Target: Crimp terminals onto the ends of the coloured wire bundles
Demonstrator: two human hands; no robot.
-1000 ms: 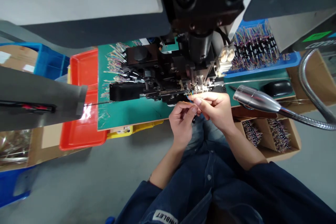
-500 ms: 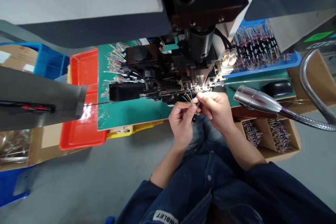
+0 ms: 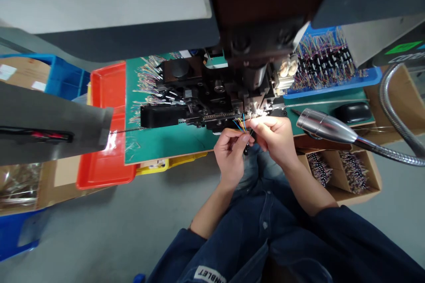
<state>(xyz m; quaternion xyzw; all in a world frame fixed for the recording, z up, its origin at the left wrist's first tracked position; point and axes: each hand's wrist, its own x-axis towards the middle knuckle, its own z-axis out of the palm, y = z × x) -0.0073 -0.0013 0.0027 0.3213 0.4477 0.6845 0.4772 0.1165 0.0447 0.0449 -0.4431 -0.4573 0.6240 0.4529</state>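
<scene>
With the hands as the clock's centre and 12 pointing away from the body, a person in a dark blue jacket works close in front of a black machine (image 3: 215, 88), which stands at 11 to 12 o'clock. The left hand (image 3: 230, 152) has its grip closed narrowly on a bunch of thin wires (image 3: 241, 127), whose blue, yellow and orange ends fan out toward 11 and 12 o'clock, just short of the machine's lit front. A small dark piece (image 3: 245, 150) shows under the fingertips, at 6 o'clock. The right hand (image 3: 275, 137), just beside at 3 o'clock, has thumb and forefinger pinched on pale strands of the same wires; exactly how many cannot be made out. The green desk (image 3: 172, 143) runs out to 9 o'clock, where a red tray (image 3: 102, 174) sits at its end, and heaped wire bundles (image 3: 149, 77) lie on it at 10 o'clock. At 2 o'clock a blue tray (image 3: 335, 90) carries rows of similar bundles. A silver lamp head (image 3: 310, 123) points inward from 3 o'clock, with a black mouse (image 3: 352, 112) beyond it. Between 3 and 4 o'clock, a cardboard box (image 3: 373, 181) has bundles in 2 compartments.
</scene>
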